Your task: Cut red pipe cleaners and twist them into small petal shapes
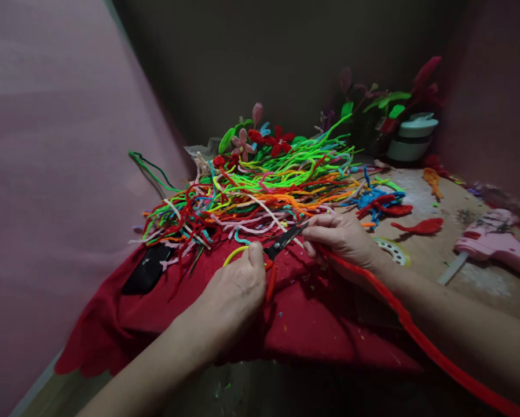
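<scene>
My left hand [238, 286] is closed round the handles of a pair of scissors [274, 250] with one yellow and one orange-red handle loop. The dark blades point up and right toward my right hand [340, 237]. Its fingers pinch a red pipe cleaner [385, 295] near one end, close to the blade tips. The rest of this fuzzy stem trails along my right forearm to the bottom right corner. Whether the blades touch the stem, I cannot tell. Just beyond both hands lies a big heap of multicoloured pipe cleaners [260, 185].
A red cloth [321, 324] covers the near table, with a black phone [147, 269] at left. To the right are a blue pipe-cleaner bundle [370, 200], a red petal shape [420, 226], a tape roll [392, 250] and a pink glue gun [497, 240]. A lidded container [412, 139] stands behind.
</scene>
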The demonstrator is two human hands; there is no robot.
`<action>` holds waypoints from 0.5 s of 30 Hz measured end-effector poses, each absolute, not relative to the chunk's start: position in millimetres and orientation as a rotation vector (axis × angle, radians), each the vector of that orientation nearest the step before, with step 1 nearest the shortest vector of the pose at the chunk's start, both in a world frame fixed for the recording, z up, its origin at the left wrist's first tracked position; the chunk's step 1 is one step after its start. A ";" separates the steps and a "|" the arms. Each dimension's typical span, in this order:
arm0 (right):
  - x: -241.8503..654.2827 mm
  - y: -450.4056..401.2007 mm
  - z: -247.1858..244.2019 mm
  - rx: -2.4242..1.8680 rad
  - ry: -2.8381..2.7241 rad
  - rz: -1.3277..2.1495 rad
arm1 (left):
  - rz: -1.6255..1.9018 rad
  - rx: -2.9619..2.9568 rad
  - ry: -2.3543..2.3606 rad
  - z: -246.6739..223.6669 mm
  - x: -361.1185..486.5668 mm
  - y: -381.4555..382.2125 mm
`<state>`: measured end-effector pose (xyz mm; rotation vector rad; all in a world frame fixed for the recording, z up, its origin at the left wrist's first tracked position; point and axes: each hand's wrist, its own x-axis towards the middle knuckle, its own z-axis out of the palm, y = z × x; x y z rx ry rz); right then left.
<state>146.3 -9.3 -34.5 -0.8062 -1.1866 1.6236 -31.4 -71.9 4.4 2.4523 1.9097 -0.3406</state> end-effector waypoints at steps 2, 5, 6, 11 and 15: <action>146.2 -9.6 -34.6 -0.814 -1.183 1.621 | -0.329 2.472 1.922 2.3 -32.9 -71.8; 146.0 -9.8 -33.9 -0.824 -1.155 1.630 | -0.260 2.526 1.882 -3.2 -37.0 -72.0; 146.0 -9.8 -33.4 -0.826 -1.150 1.631 | -0.241 2.526 1.859 -4.8 -38.1 -72.0; 145.6 -11.6 -28.7 -0.862 -1.188 1.574 | -0.263 2.433 1.817 -5.1 -36.1 -70.0; 144.8 -14.1 -26.7 -0.858 -1.211 1.507 | -0.366 2.389 1.890 -1.0 -29.0 -66.5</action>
